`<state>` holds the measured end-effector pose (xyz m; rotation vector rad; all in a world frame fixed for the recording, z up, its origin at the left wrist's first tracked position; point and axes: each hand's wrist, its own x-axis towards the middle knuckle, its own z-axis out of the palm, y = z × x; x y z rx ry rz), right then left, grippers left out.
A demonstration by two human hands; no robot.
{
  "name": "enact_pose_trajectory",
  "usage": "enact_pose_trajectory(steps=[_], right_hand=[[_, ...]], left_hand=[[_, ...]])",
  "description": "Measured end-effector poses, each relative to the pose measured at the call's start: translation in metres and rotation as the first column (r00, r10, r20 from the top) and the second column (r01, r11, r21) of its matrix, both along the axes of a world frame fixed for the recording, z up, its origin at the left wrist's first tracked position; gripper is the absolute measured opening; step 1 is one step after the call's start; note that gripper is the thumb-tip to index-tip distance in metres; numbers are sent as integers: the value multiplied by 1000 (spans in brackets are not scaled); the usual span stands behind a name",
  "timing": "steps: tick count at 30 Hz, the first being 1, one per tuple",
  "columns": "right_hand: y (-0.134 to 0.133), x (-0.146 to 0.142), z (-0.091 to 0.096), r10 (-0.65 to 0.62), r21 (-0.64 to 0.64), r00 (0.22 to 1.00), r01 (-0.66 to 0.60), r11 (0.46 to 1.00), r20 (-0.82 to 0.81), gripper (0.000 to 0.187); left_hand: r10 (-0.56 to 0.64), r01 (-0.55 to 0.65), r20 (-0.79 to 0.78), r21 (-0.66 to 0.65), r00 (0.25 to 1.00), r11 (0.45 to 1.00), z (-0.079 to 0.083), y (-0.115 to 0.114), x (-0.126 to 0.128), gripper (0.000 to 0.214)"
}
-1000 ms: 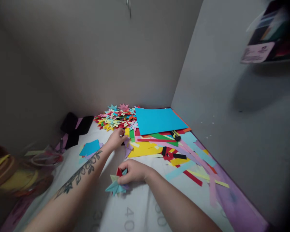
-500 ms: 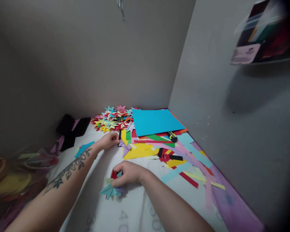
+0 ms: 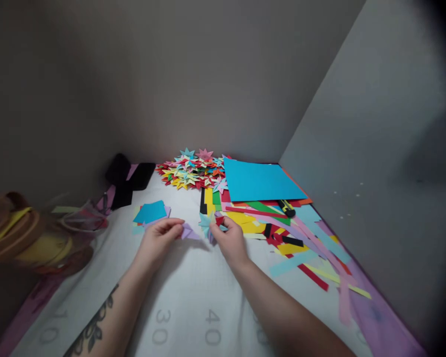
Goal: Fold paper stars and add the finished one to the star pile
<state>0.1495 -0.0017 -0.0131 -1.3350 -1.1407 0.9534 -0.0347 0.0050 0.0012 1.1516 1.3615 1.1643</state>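
Note:
My left hand (image 3: 159, 240) pinches a small folded purple paper piece (image 3: 189, 232) just above the white cutting mat (image 3: 193, 307). My right hand (image 3: 228, 239) is closed on a partly built paper star (image 3: 209, 221) with light blue, red and purple points, held a short way to the right of the purple piece. The two hands are close together, their pieces nearly touching. Just beyond my right hand lie yellow, green and black paper sheets (image 3: 241, 218).
A heap of finished coloured paper stars (image 3: 189, 173) lies at the back, with a large blue sheet (image 3: 260, 181) to its right. A yellow-black cutter (image 3: 287, 208) rests among loose coloured strips (image 3: 312, 258). Small blue squares (image 3: 150, 213) lie at left, near a black object (image 3: 124, 181).
My left hand pulled back from the paper pile with the purple piece. My right hand lifted the star off the mat and brought it up beside the left. The view shifted left.

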Motion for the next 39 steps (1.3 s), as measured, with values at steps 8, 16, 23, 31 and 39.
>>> enact_pose_trajectory(steps=[8, 16, 23, 31, 39], right_hand=[[-3, -4, -6, 47, -34, 997, -45, 998, 54, 19], [-3, -4, -2, 35, -23, 997, -33, 999, 66, 19], [-5, -5, -2, 71, -42, 997, -70, 997, 41, 17], [-7, -5, 0, 66, -27, 997, -65, 998, 37, 16], [-6, -8, -4, 125, -47, 992, -125, 991, -10, 17]], left_hand=[[-76, 69, -109, -74, 991, 995, -3, -13, 21, 25], [-84, 78, -80, -75, 993, 994, -1, -15, 19, 22], [-116, 112, -33, -88, 993, 990, -5, -13, 18, 22], [-115, 110, -84, -67, 990, 992, -8, -13, 17, 20], [-79, 74, -102, -55, 992, 996, -3, -15, 19, 21]])
